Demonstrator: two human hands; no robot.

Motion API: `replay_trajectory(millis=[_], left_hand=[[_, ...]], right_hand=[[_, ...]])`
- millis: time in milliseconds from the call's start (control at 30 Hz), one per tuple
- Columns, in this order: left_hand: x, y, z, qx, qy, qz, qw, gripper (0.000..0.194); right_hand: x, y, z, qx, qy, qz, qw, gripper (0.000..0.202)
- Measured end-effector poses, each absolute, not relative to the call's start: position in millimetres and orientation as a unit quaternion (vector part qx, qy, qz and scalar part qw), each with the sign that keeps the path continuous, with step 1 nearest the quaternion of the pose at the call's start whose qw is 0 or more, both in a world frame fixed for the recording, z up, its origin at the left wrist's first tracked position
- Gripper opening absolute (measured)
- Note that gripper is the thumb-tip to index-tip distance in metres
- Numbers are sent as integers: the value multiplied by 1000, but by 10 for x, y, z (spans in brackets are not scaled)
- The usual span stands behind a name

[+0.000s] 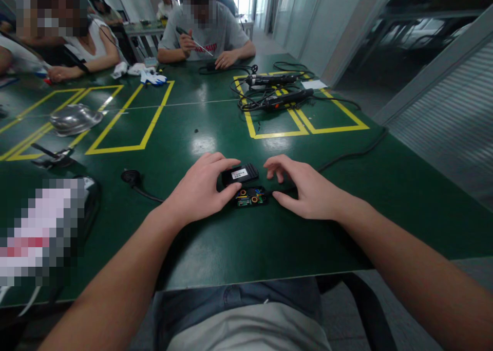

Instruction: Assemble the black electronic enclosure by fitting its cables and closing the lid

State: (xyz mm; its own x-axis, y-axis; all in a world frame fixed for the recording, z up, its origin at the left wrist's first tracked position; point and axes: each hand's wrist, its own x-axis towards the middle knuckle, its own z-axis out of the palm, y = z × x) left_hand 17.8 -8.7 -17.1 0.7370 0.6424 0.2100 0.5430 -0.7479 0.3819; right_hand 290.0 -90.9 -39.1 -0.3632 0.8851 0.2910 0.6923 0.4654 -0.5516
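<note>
On the green table before me lies a small black case half (251, 201), its inside facing up with a circuit board, copper-coloured coils and coloured wires. Just behind it is a black plastic cover (248, 174) with a white printed label and a ridged end. My left hand (202, 186) has its thumb and index finger at the two long edges of this cover, the thumb tip also close to the case half. To the right, my right hand (304, 186) is open, fingers curved and apart, beside the case's cable end, holding nothing.
A black plug (131, 177) with its cord lies left of my hands. A black cable (352, 155) runs off rightward. Farther back are black corded tools (287, 99), yellow tape outlines, a metal bowl (75, 118) and white gloves (153, 77). Across the table a person (208, 32) holds a screwdriver-like tool.
</note>
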Motion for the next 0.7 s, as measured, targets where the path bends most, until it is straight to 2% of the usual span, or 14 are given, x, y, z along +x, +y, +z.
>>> replay_trajectory(millis=[133, 400, 700], left_hand=[[205, -199, -128, 938, 246, 143, 199, 35], [228, -231, -158, 945, 245, 83, 202, 31], [252, -234, -129, 947, 256, 67, 180, 36]], right_hand=[[2887, -930, -381, -478, -812, 176, 285, 55], [2827, -899, -448, -455, -830, 182, 267, 21], [2831, -893, -441, -456, -830, 170, 272, 20]])
